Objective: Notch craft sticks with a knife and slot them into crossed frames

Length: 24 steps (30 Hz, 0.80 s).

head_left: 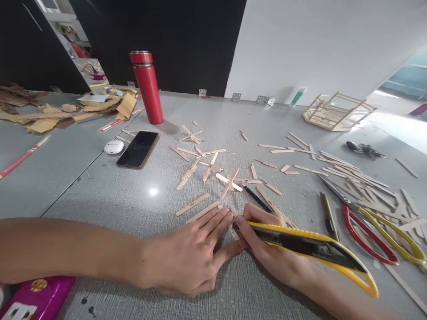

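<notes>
Toward the near edge of the grey tabletop [133, 304], the left hand [187, 255], fingers together, thumb spread, touches a flat pale wooden stick [234, 233]. The right hand [271, 260] pinches a yellow-and-black utility knife [310, 243].

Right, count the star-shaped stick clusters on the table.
3: the far star nearest the red flask, the middle star, and the near star just beyond the left hand. Others could be hidden beneath that hand.
</notes>
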Each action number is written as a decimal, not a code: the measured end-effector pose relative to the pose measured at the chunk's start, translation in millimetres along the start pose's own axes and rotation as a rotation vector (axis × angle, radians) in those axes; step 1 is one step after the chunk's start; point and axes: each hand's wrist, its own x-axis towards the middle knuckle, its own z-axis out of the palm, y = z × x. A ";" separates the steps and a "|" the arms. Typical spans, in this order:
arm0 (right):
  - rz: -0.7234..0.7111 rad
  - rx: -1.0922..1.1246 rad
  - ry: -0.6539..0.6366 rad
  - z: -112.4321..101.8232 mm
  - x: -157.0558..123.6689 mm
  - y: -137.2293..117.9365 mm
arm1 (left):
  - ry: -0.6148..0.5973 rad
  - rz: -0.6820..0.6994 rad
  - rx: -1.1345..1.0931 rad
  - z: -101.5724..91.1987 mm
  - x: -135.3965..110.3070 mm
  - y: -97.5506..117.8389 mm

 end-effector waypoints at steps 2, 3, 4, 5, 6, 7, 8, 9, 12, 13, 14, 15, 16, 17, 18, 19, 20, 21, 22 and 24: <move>0.011 -0.005 -0.005 0.2 0.1 -1.0 | -0.001 -0.001 -0.001 0.0 0.3 -0.2; 0.012 -0.006 -0.007 0.2 0.1 -1.4 | -0.002 -0.002 -0.001 0.0 0.5 -0.4; 0.010 -0.005 -0.005 0.2 0.1 -1.7 | -0.004 -0.002 0.000 -0.1 0.7 -0.5; 0.006 -0.006 -0.003 0.2 0.1 -1.7 | -0.006 0.000 0.002 -0.2 1.0 -0.7; 0.000 -0.007 0.001 0.2 0.3 -1.5 | -0.009 0.002 0.006 -0.4 1.2 -0.7; -0.006 -0.008 0.008 0.2 0.6 -1.0 | -0.008 0.005 0.011 -0.6 1.3 -0.7; -0.012 -0.010 0.014 0.3 0.9 -0.3 | -0.010 0.008 0.015 -0.8 1.4 -0.7; -0.018 -0.012 0.019 0.4 1.2 0.4 | -0.013 0.008 0.018 -1.1 1.4 -0.6; -0.029 -0.019 0.030 1.0 1.6 2.3 | -0.017 0.009 0.019 -1.2 1.1 -0.7; -0.032 -0.021 0.032 1.3 1.6 2.7 | -0.018 0.009 0.021 -1.1 1.0 -0.9; -0.034 -0.022 0.035 1.7 1.6 2.9 | -0.017 0.009 0.023 -0.9 0.9 -1.1; -0.037 -0.024 0.037 2.0 1.5 3.0 | -0.011 0.012 0.025 -0.8 0.8 -1.3; -0.042 -0.025 0.038 2.3 1.3 3.1 | -0.009 0.014 0.028 -0.6 0.8 -1.5; -0.045 -0.028 0.039 2.5 1.1 3.2 | -0.009 0.014 0.031 -0.6 0.9 -1.5; -0.051 -0.031 0.039 2.7 0.9 3.2 | -0.008 0.014 0.034 -0.7 1.0 -1.5; -0.059 -0.034 0.035 2.8 0.6 3.2 | -0.008 0.013 0.039 -0.8 1.2 -1.4; -0.069 -0.038 0.032 2.8 0.5 3.0 | -0.009 0.012 0.045 -0.9 1.4 -1.2; -0.081 -0.043 0.031 2.7 0.3 2.7 | -0.010 0.011 0.052 -1.0 1.6 -1.1; -0.093 -0.048 0.036 2.6 0.3 2.2 | -0.009 0.014 0.058 -1.0 1.8 -0.9; -0.128 -0.052 0.054 2.2 0.7 0.8 | -0.004 0.024 0.068 -0.8 2.2 -0.9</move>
